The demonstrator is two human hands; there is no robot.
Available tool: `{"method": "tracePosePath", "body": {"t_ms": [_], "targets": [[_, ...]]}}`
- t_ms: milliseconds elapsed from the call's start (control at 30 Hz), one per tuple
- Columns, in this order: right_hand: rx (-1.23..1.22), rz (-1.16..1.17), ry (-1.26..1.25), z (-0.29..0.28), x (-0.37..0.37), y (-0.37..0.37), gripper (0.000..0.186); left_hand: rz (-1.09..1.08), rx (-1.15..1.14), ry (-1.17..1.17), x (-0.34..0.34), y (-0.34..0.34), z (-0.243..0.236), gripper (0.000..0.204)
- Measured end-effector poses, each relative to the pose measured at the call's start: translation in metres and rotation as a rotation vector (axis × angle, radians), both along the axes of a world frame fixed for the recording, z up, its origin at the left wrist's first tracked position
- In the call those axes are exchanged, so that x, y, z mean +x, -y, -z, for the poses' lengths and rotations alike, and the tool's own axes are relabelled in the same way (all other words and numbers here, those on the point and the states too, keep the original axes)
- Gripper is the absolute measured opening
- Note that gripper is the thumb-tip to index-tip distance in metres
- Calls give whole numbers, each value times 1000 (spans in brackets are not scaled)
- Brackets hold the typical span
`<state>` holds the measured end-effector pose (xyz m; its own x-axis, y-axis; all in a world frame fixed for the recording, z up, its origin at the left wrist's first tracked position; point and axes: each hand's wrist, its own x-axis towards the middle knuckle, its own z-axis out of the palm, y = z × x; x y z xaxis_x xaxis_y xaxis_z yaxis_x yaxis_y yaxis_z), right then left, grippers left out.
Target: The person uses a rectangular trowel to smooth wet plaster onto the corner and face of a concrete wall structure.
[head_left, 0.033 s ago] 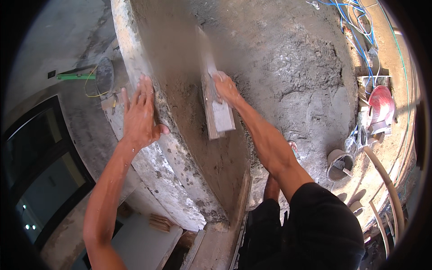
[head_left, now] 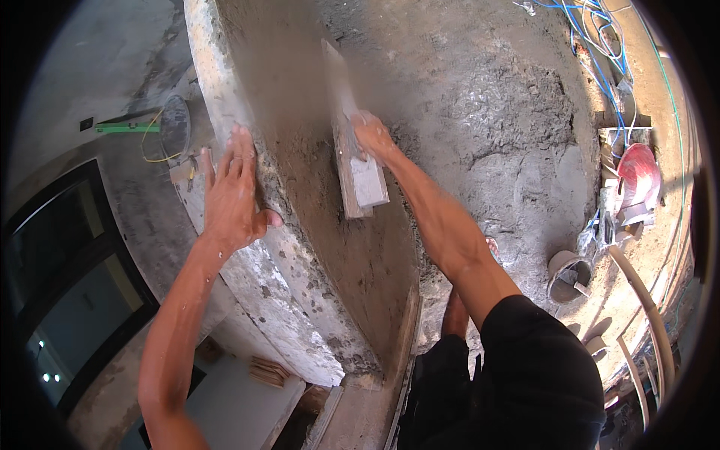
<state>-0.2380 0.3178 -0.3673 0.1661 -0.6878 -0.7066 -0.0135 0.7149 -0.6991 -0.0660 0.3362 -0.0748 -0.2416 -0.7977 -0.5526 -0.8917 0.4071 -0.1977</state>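
My right hand point(head_left: 370, 137) is closed round the handle of a long wooden plastering float point(head_left: 348, 176). The float's board lies against a brown-grey mortar face point(head_left: 337, 255) on the side of a low wall. A hazy smear in the picture blurs the board's far end. My left hand point(head_left: 232, 193) rests flat on the pale, rough top of the wall point(head_left: 281, 266), to the left of the float. Its fingers point away from me and the thumb sticks out to the right; it holds nothing.
Rough grey mortar point(head_left: 517, 180) spreads to the right of the wall. Beyond it are a bucket point(head_left: 568, 277), a red round object point(head_left: 639, 174), tangled blue cables point(head_left: 600, 45) and curved poles point(head_left: 643, 296). At left stand a dark-framed window point(head_left: 82, 277) and a green strip point(head_left: 127, 127).
The float and my right hand have slid slightly away from me along the mortar face. My left hand stays in place on the wall top.
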Motion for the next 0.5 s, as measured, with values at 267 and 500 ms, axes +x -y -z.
{"method": "tracePosePath", "body": {"t_ms": [267, 500], "targets": [[248, 6, 144, 27, 9, -133, 50, -11, -4, -11, 4, -4, 5, 155], [485, -9, 117, -99, -44, -306, 52, -58, 17, -19, -1, -3, 1, 151]]}}
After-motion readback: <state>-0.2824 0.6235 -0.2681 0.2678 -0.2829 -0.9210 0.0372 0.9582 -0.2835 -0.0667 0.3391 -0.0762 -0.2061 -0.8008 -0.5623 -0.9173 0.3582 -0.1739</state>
